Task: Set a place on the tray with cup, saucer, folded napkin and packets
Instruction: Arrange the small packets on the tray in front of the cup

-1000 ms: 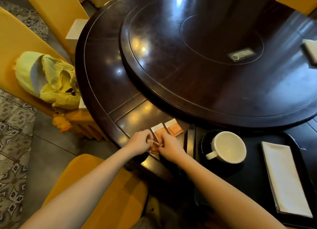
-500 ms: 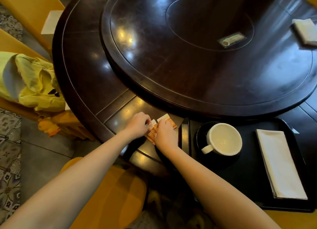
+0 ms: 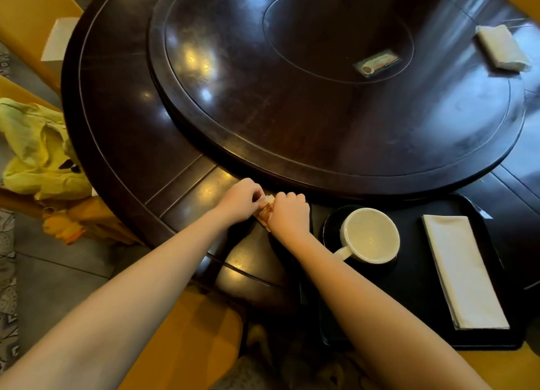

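On the dark table (image 3: 122,132), beside the tray (image 3: 479,205), my left hand (image 3: 241,199) and right hand (image 3: 289,214) pinch the orange packets (image 3: 265,213) together.

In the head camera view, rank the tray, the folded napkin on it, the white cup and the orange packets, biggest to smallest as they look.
1. tray
2. folded napkin
3. cup
4. packets: only a sliver shows between the left hand and right hand, so their full size is unsure.
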`<state>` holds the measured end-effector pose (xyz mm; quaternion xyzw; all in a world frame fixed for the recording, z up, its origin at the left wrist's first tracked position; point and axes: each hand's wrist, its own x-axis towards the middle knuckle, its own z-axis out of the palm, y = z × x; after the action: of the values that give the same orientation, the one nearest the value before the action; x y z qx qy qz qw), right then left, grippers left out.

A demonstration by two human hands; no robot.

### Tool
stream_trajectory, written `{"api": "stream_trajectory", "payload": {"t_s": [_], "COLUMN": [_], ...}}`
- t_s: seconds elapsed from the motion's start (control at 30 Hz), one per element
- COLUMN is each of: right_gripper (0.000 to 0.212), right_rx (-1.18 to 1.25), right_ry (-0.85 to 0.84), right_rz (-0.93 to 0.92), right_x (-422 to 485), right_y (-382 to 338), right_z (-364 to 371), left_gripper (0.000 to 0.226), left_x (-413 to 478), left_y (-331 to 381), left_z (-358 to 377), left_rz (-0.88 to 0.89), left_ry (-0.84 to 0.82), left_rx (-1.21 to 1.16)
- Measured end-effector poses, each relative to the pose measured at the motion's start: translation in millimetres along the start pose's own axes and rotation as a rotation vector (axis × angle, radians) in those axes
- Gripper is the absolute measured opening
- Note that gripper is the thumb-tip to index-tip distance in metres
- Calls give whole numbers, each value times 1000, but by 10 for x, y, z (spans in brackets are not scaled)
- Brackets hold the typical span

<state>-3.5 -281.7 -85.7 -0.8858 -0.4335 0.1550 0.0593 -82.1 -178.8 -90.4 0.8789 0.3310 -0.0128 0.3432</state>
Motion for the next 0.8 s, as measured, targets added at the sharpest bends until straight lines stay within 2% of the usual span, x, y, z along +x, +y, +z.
{"api": "stream_trajectory", "payload": {"t_s": [0.2, 0.27, 0.33, 0.43, 0.53, 0.67, 0.8], "right_gripper": [42, 37, 31, 25, 33, 38, 21], "right_rx": [19, 41, 96, 335, 582, 820, 1061], "right_ry": [-38, -19, -14, -48, -56, -90, -222], "right_rz": [4, -49, -119, -162, -176, -143, -74], "right_x": [90, 62, 19, -58, -166, -388, -705], "right_y": [10, 23, 65, 146, 222, 477, 887], "right_z": [65, 62, 24, -147, -410, -788, -1102], "left_gripper": [14, 16, 28, 42, 26, 16, 18], "left_x": [79, 41, -17, -124, -270, -554, -766], "left_y": [-48, -70, -52, 49, 251, 632, 1046], "left_z": [86, 70, 11, -170, -370, -476, -367], "left_rz": [1, -7, -35, -22, 3, -47, -105], "left_ry": [-17, -17, -35, -151, -160, -129, -165], "left_rx": [5, -79, -219, -283, -318, -633, -866]}}
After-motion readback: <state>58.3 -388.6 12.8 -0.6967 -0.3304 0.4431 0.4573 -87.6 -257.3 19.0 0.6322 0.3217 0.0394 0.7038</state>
